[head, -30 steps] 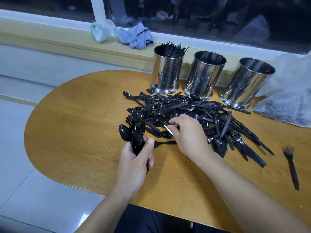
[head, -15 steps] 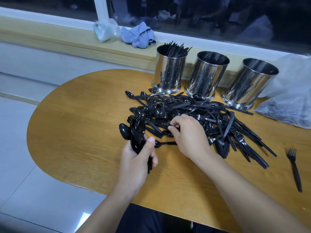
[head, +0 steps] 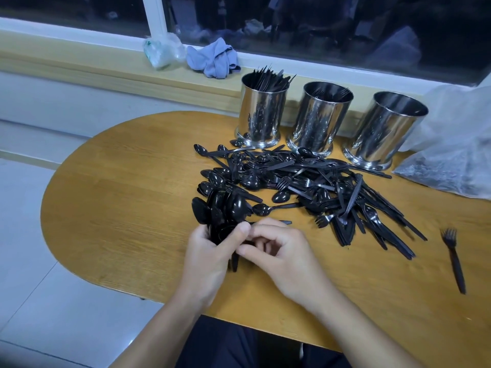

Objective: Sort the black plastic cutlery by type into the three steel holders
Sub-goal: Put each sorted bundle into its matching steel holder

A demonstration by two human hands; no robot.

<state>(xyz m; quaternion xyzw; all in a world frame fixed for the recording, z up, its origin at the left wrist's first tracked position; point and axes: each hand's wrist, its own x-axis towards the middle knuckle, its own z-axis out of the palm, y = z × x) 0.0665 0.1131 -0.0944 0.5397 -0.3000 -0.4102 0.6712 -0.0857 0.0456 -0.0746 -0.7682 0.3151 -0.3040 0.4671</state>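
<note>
Black plastic cutlery [head: 305, 187] lies in one glossy, tangled heap at the centre of the frame, spoons, forks and knives too many and too overlapped to count, spread over a rounded wooden table [head: 127, 197] with a visible grain. One lone fork [head: 454, 257] lies apart at the right edge. Three steel holders stand in a row above the heap, polished, cylindrical and flared at the base: the left holder [head: 261, 115] is packed with slim pointed pieces, the middle holder [head: 320, 120] shows fork tines at its rim, and the contents of the right holder [head: 385, 131] cannot be made out. In the lower centre, the left hand [head: 210, 258] grips a bundle of spoons [head: 220, 208], bowls fanned upward, thumb pressed across the handles. The right hand [head: 281, 256] is touching it, fingers curled inward at the bundle; whether they pinch a piece cannot be told. On the sill at upper left sit one crumpled blue cloth [head: 212, 58] and one clear plastic bag [head: 162, 51]; a larger plastic bag [head: 457, 144] slumps at right.
</note>
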